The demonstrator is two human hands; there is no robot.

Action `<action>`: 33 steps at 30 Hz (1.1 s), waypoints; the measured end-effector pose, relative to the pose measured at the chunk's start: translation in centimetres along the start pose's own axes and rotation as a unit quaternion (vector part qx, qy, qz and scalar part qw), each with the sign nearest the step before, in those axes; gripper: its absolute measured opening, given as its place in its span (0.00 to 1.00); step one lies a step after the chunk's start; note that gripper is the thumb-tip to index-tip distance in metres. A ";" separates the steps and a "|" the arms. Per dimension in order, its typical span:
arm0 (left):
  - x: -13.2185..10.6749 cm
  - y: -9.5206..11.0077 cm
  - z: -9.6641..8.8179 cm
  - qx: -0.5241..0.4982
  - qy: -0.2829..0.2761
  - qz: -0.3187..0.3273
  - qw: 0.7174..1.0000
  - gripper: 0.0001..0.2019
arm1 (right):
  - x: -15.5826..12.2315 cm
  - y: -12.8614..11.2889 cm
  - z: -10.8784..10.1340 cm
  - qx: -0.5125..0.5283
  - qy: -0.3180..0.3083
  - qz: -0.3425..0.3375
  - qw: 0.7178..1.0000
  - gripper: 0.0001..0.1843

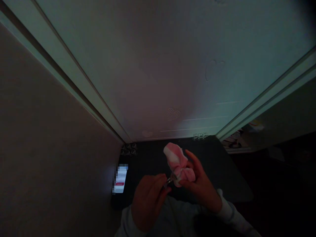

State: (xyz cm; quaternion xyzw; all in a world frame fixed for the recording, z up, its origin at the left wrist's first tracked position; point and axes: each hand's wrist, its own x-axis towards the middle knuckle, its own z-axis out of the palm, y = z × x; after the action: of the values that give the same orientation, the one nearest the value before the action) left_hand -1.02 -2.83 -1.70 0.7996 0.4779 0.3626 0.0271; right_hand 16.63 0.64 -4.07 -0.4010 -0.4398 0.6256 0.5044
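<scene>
Pink-and-white cloth (174, 157), soft and bunched, in two puffy lobes; held in the lower centre of the frame, above a dark tabletop (148, 159). Long axis slanting from upper left to lower right, with a narrow gather between the lobes. Right hand (201, 181), directly right of the cloth and the nearer of the two: half-curled, forefinger raised, thumb and bent fingers closed on the lower lobe. Left hand (149, 196), to the lower left of the cloth: fingertips pinched on a small shiny piece (169, 180), material uncertain, with tip pointing up and right at the gather; touching or just short of it, impossible to tell in the dim light. Also listed: lit phone (120, 180), left of the left hand; small clear pieces (128, 149), at the tabletop's far left corner.
</scene>
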 end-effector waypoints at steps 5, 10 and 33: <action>-0.2 0.0 0.2 0.004 0.004 -0.003 1.000 0.08 | -0.1 0.0 -0.4 -0.053 0.002 0.022 0.998 0.19; -0.5 0.0 0.6 0.029 0.012 -0.002 1.000 0.10 | -0.1 -0.1 -0.6 -0.100 -0.025 0.030 0.994 0.16; -0.1 -0.2 0.3 0.003 -0.005 0.034 0.999 0.12 | 0.3 -1.1 -1.6 -0.112 -0.117 -0.027 0.986 0.16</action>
State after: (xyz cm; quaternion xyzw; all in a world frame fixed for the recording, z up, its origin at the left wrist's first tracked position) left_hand -1.01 -2.74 -2.09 0.8172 0.4514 0.3581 0.0143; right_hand 18.44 1.28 -3.50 -0.3670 -0.5740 0.6012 0.4176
